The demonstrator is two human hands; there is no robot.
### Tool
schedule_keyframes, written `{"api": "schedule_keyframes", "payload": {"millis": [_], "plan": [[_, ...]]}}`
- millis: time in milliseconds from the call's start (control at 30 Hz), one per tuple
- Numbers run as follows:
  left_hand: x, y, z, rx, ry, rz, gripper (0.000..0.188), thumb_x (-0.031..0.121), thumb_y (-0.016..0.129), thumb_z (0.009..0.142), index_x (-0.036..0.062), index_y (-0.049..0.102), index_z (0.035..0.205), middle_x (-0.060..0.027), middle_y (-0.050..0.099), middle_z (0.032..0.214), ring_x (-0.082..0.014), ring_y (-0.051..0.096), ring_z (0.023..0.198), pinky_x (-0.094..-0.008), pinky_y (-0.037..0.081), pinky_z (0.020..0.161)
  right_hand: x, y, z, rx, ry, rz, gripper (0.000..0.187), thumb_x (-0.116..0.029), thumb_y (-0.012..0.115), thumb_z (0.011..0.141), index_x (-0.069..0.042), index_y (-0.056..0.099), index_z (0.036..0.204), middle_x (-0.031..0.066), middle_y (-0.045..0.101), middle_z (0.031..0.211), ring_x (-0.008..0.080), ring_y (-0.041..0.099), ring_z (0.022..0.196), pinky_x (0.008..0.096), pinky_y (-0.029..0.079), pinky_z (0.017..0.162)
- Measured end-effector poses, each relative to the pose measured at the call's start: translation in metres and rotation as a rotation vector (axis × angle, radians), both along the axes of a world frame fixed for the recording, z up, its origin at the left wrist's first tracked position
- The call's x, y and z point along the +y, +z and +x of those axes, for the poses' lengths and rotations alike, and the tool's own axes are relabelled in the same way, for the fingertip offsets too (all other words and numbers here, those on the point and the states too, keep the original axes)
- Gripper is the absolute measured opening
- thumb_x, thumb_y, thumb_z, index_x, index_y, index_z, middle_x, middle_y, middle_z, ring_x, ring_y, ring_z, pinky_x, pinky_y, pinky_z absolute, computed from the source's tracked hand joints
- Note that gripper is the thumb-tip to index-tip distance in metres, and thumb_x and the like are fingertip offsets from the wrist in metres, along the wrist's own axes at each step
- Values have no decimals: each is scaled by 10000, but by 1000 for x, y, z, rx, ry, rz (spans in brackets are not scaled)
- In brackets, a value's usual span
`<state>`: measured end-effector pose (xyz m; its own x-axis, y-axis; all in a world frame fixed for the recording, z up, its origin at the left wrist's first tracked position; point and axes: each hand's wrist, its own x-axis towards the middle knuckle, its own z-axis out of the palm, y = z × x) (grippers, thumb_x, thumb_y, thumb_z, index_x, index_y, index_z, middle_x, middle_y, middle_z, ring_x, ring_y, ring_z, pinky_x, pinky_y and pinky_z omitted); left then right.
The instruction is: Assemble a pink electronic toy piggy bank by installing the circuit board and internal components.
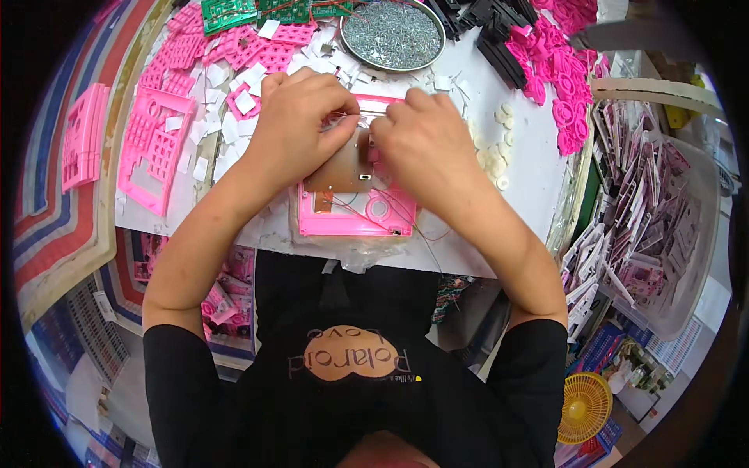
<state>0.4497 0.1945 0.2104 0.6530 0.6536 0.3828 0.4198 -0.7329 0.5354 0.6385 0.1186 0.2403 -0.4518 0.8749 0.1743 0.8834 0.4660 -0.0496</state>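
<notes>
A pink plastic casing (355, 226) lies in front of me on the white table, on what looks like clear plastic wrap. A brown circuit board (331, 173) with thin wires sits over its middle. My left hand (304, 121) is at the board's upper left, thumb and forefinger pinched together near some thin wires; what lies between them is too small to make out. My right hand (427, 144) is curled over the casing's upper right side. Its fingertips point down and are partly hidden, so anything in them is unseen.
Beyond my hands stands a round metal tray of small screws (392, 35). Pink keypads (273, 56), white paper pieces (232, 125) and green circuit boards (285, 9) lie far left. Pink parts (558, 74) are heaped far right, above a bin of flat pieces (624, 187).
</notes>
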Motion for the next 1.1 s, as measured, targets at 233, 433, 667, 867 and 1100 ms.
{"api": "schedule_keyframes", "payload": {"millis": [233, 433, 667, 867, 1100], "plan": [[8, 19, 14, 200, -248, 92, 100, 136, 731, 707, 111, 648, 756, 5, 598, 789, -204, 557, 879, -430, 351, 884, -33, -5, -2, 284, 19, -65, 71, -113, 661, 727, -67, 646, 780, 64, 591, 796, 259, 559, 837, 391, 438, 733], [5, 26, 40, 567, -379, 272, 85, 133, 723, 683, 109, 705, 762, -8, 654, 826, -209, 592, 921, -407, 396, 920, -44, -10, -6, 417, -150, -51, 129, -83, 724, 735, -48, 638, 826, 82, 579, 819, 293, 544, 823, 422, 437, 707], [2, 40, 61, 842, -489, 166, 86, 114, 710, 715, 75, 732, 789, -61, 690, 859, -255, 633, 952, -411, 473, 875, -44, -9, -6, 383, -197, -22, 160, -50, 730, 736, -46, 639, 869, 86, 603, 822, 291, 551, 792, 416, 449, 697], [24, 39, 58, 775, -281, -92, 105, 137, 738, 751, 39, 725, 789, -144, 688, 811, -347, 682, 817, -455, 537, 711, -30, -6, 0, 420, -177, -13, 147, -18, 722, 774, -40, 671, 910, 86, 660, 826, 278, 569, 781, 409, 468, 682], [29, 40, 46, 651, -291, -192, 167, 205, 735, 782, 46, 697, 749, -142, 666, 735, -356, 666, 757, -460, 522, 685, -19, -28, 0, 557, -275, 15, 90, -113, 747, 775, -98, 714, 857, 52, 616, 882, 304, 539, 891, 404, 459, 778]]}}
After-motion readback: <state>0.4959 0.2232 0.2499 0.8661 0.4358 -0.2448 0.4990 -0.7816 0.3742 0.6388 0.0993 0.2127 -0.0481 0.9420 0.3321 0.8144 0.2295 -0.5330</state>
